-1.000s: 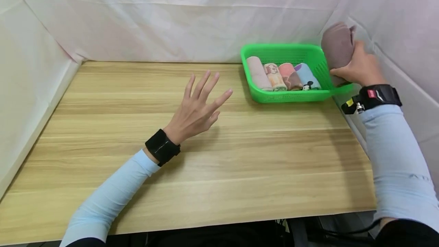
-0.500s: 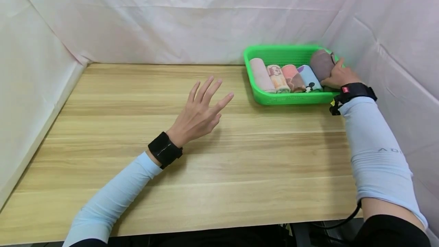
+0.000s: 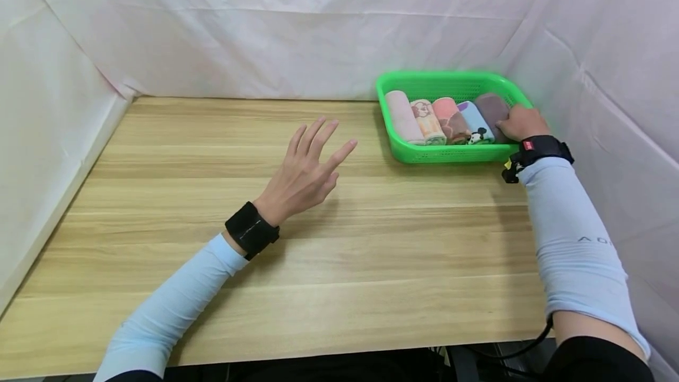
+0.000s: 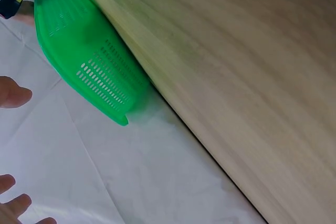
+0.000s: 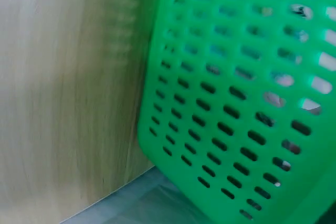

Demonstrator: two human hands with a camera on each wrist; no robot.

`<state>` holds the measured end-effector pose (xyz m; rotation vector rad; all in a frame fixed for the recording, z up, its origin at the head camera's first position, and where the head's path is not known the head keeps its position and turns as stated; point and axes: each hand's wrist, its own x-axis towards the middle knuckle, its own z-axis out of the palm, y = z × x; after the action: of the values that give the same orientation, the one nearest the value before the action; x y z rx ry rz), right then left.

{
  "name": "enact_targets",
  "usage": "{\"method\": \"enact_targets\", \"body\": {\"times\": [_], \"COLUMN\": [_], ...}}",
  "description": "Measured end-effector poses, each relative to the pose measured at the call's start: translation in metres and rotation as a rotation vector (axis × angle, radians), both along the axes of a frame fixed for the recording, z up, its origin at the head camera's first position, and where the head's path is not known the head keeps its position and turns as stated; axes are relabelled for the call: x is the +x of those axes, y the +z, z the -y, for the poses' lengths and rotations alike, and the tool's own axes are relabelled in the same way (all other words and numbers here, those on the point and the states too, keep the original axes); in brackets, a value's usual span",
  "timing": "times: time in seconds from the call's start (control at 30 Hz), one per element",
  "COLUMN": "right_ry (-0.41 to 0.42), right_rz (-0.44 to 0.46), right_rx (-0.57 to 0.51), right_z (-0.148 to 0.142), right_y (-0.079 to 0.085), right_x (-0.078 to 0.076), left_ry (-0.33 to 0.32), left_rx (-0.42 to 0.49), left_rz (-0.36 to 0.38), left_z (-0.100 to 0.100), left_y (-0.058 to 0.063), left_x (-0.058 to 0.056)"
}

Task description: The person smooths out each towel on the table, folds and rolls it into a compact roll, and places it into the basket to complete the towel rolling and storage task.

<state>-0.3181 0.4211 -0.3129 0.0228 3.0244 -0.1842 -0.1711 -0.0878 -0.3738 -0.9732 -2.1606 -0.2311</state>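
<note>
A green plastic basket [image 3: 451, 154] holds several rolled towels in a row. From the left they are a pale pink towel [image 3: 404, 118], a cream and orange patterned towel [image 3: 428, 122], a pink and brown towel [image 3: 451, 121] and a light blue towel [image 3: 475, 124] with a cartoon figure. At the right end lies a mauve rolled towel [image 3: 492, 112], held by my right hand [image 3: 524, 122]. Its thumb lies against the roll; the other fingers are mostly hidden. My left hand [image 3: 297, 178] hovers above the table, fingers spread and holding nothing.
The wooden table [image 3: 318, 276] ends at white cloth walls [image 3: 254, 40] on the back and sides. The basket stands at the back right corner, close to the right wall. In the right wrist view, the basket's slotted side [image 5: 226, 108] fills much of the frame.
My right hand has brought the mauve towel from above the basket's right edge down and left into it, beside the light blue towel. The left hand has stayed nearly still.
</note>
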Motion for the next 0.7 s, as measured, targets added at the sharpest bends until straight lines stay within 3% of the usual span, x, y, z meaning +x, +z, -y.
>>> {"method": "enact_targets", "body": {"times": [0.1, 0.33, 0.47, 0.57, 0.7], "right_ry": [0.042, -0.071, -0.079, -0.023, 0.112], "right_rz": [-0.062, -0.117, -0.15, -0.21, -0.25], "right_rx": [0.014, 0.024, 0.034, 0.019, -0.042], "right_z": [-0.003, 0.001, 0.015, 0.039, 0.09], "right_y": [-0.003, -0.001, -0.001, -0.001, -0.002], "right_x": [-0.001, -0.004, 0.002, 0.008, 0.023], "left_ry": [0.014, 0.018, 0.056, 0.109, 0.166], "left_rx": [-0.009, -0.019, -0.068, -0.106, -0.117], "left_rz": [0.012, 0.026, 0.058, 0.136, 0.303], "left_z": [0.001, 0.0, 0.005, 0.014, 0.027], "left_y": [0.001, 0.004, 0.006, 0.004, 0.0], "left_x": [0.0, -0.001, -0.003, -0.007, -0.013]}}
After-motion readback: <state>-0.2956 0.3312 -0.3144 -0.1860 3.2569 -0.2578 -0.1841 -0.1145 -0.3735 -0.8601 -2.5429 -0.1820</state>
